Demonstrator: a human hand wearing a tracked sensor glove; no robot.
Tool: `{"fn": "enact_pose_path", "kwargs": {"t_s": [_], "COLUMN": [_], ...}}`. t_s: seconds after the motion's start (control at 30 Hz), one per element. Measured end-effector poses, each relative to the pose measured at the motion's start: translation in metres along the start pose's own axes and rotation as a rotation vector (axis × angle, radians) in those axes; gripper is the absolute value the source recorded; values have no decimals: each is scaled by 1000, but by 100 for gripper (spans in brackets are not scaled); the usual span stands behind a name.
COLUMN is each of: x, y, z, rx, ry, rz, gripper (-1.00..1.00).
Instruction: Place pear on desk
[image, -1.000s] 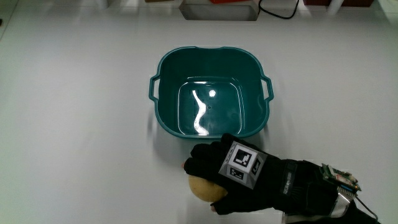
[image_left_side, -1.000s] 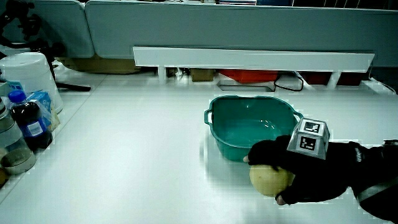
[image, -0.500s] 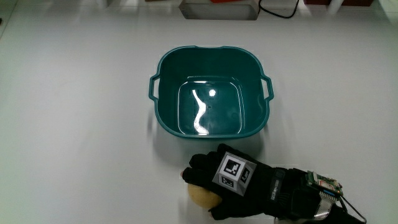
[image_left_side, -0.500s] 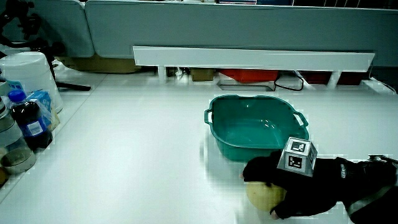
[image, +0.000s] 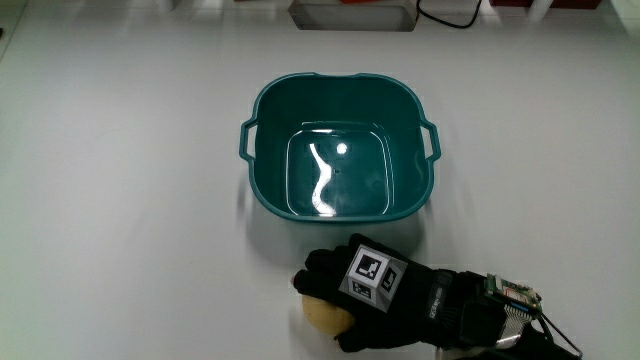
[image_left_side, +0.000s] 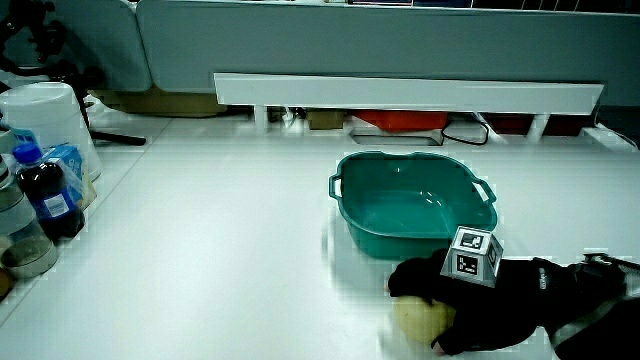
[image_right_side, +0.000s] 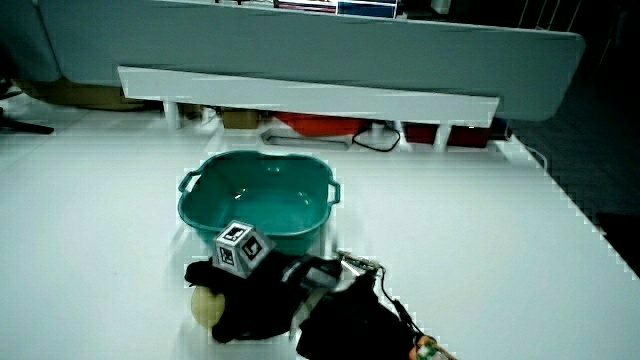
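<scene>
A pale yellow pear (image: 320, 313) rests on the white desk (image: 120, 230), nearer to the person than the teal basin (image: 338, 150). The gloved hand (image: 345, 295) lies over the pear with its fingers curled around it. Most of the pear is hidden under the glove. In both side views the pear (image_left_side: 415, 316) (image_right_side: 207, 306) sits low at the desk surface under the hand (image_left_side: 440, 295) (image_right_side: 230, 290). The teal basin (image_left_side: 412, 205) (image_right_side: 257, 203) holds nothing.
A dark bottle (image_left_side: 45, 195), a white tub (image_left_side: 45, 115) and a small bowl (image_left_side: 25, 257) stand at the desk's edge in a side view. A low white partition (image_left_side: 405, 95) and a black cable (image_left_side: 465, 135) lie farther from the person than the basin.
The hand with the pear has come down and a little toward the person, away from the basin. The pear now sits at the desk surface.
</scene>
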Motion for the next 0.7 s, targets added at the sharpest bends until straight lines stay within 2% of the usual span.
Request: {"fn": "enact_pose_path", "kwargs": {"t_s": [0.1, 0.13, 0.17, 0.2, 0.33, 0.63, 0.7], "x": [0, 0, 1, 0, 0, 1, 1], "y": [0, -1, 1, 0, 2, 2, 2], "z": [1, 1, -3, 1, 0, 0, -1], "rx": [0, 43, -3, 51, 28, 30, 30], "ry": [4, -21, 10, -26, -20, -28, -27], "rz": [-1, -7, -1, -9, -18, -20, -19], "gripper": [0, 0, 0, 0, 0, 0, -7]}}
